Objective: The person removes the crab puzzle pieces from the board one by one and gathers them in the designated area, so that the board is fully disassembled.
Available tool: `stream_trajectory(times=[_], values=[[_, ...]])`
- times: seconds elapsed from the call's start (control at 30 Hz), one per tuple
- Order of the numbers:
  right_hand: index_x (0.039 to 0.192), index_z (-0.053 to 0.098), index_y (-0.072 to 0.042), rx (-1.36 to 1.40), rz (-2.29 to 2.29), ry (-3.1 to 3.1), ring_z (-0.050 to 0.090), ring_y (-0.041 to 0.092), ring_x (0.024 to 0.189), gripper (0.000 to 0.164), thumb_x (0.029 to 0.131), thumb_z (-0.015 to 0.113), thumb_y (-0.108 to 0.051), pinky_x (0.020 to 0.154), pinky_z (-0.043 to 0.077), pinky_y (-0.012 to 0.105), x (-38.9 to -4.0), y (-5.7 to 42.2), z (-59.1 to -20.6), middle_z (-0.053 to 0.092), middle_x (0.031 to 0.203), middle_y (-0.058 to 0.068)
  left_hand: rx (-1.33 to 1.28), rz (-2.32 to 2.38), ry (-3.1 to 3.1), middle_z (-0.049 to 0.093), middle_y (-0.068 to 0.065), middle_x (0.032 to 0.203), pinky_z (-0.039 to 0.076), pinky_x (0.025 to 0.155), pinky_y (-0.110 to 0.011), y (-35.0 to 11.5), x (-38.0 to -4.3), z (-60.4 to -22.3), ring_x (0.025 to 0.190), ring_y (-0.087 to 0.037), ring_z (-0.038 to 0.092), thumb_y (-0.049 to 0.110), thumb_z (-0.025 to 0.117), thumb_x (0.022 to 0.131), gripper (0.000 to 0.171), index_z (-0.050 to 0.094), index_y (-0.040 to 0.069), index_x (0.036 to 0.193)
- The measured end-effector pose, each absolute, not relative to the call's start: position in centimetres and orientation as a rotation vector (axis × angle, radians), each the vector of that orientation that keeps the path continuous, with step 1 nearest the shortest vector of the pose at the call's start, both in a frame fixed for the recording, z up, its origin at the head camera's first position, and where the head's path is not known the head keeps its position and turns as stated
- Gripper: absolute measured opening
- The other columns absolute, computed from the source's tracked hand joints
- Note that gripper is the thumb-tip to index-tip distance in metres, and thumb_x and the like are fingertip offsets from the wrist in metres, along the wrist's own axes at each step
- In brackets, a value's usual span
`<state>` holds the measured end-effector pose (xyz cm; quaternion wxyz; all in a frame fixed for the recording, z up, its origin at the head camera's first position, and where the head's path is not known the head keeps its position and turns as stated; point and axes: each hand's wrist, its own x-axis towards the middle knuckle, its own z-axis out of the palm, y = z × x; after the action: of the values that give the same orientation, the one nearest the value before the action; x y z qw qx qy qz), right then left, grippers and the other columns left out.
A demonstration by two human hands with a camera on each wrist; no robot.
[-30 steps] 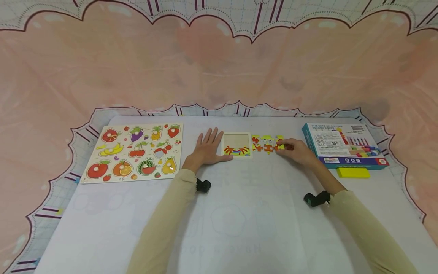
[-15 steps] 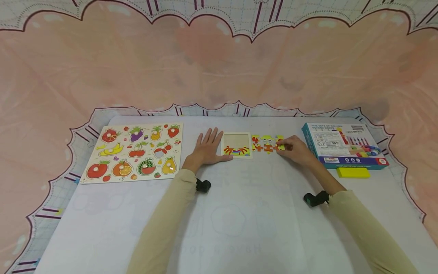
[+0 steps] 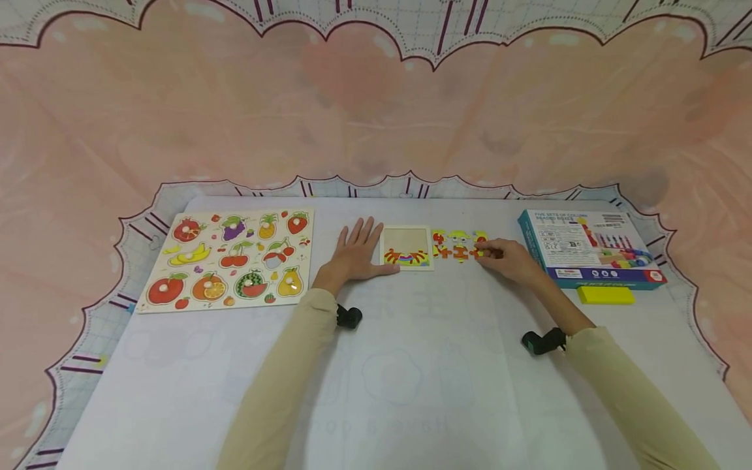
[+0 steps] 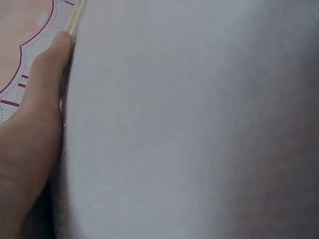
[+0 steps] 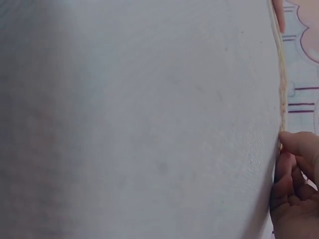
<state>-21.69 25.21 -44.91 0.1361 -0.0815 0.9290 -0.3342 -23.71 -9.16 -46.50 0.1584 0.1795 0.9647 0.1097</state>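
Observation:
A small square puzzle tray [image 3: 405, 239] lies flat, with red, yellow and rainbow-coloured pieces across its near part and bare wood behind them. My left hand [image 3: 351, 260] rests palm down beside it. Its fingers are spread, and its thumb [image 4: 52, 69] lies at the tray's near left corner. To the tray's right, a cluster of red and yellow jigsaw puzzle pieces [image 3: 458, 247] lies in rows on the table. My right hand [image 3: 506, 258] pinches a puzzle piece at the cluster's right end between curled fingers and thumb. The fingers hide most of that piece.
A wooden fruit puzzle board [image 3: 226, 261] lies at the left. On the right stands a blue and white box [image 3: 593, 248], with a yellow block [image 3: 606, 296] against its near side. Both forearms reach over the white table [image 3: 423, 365].
The head view has shifted very slightly. Both hands, the tray and the puzzle pieces keep nearly the same places.

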Motion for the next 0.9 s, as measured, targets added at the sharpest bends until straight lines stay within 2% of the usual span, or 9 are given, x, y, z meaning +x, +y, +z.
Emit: stream_trajectory(times=[0.17, 0.37, 0.6, 0.9], values=[[0.130, 0.060, 0.000, -0.274, -1.014, 2.687, 0.047, 0.022, 0.090, 0.037, 0.096, 0.060, -0.016, 0.070, 0.038, 0.021, -21.9, 25.6, -45.0, 0.056, 0.098, 0.013, 0.513, 0.323, 2.752, -0.011, -0.005, 0.165, -0.009, 0.123, -0.051, -9.1, -23.6, -46.3, 0.153, -0.025, -0.013, 0.076, 0.049, 0.083, 0.107, -0.002, 0.019, 0.157], [0.130, 0.060, -0.005, -0.159, -1.191, 2.642, 0.049, 0.019, 0.094, 0.038, 0.097, 0.059, -0.025, 0.069, 0.043, 0.016, -22.3, 25.0, -44.7, 0.060, 0.113, 0.013, 0.505, 0.336, 2.749, -0.010, -0.005, 0.165, -0.009, 0.123, -0.050, -9.1, -23.5, -46.1, 0.153, -0.026, -0.013, 0.074, 0.051, 0.083, 0.107, -0.002, 0.019, 0.157], [0.132, 0.057, -0.007, -0.246, -1.291, 2.500, 0.054, 0.025, 0.092, 0.040, 0.096, 0.060, -0.024, 0.067, 0.049, 0.018, -22.4, 20.4, -43.5, 0.060, 0.116, 0.015, 0.508, 0.334, 2.737, -0.011, -0.005, 0.165, -0.008, 0.123, -0.050, -9.2, -23.5, -45.9, 0.153, -0.026, -0.013, 0.074, 0.052, 0.082, 0.109, -0.003, 0.019, 0.157], [0.128, 0.061, -0.004, -0.460, -1.253, 2.447, 0.055, 0.020, 0.088, 0.037, 0.093, 0.064, -0.016, 0.067, 0.047, 0.019, -22.7, 14.8, -43.8, 0.064, 0.119, 0.016, 0.519, 0.309, 2.739, -0.010, -0.006, 0.165, -0.007, 0.123, -0.052, -9.2, -23.5, -45.8, 0.153, -0.027, -0.012, 0.074, 0.053, 0.082, 0.110, -0.002, 0.017, 0.157]])
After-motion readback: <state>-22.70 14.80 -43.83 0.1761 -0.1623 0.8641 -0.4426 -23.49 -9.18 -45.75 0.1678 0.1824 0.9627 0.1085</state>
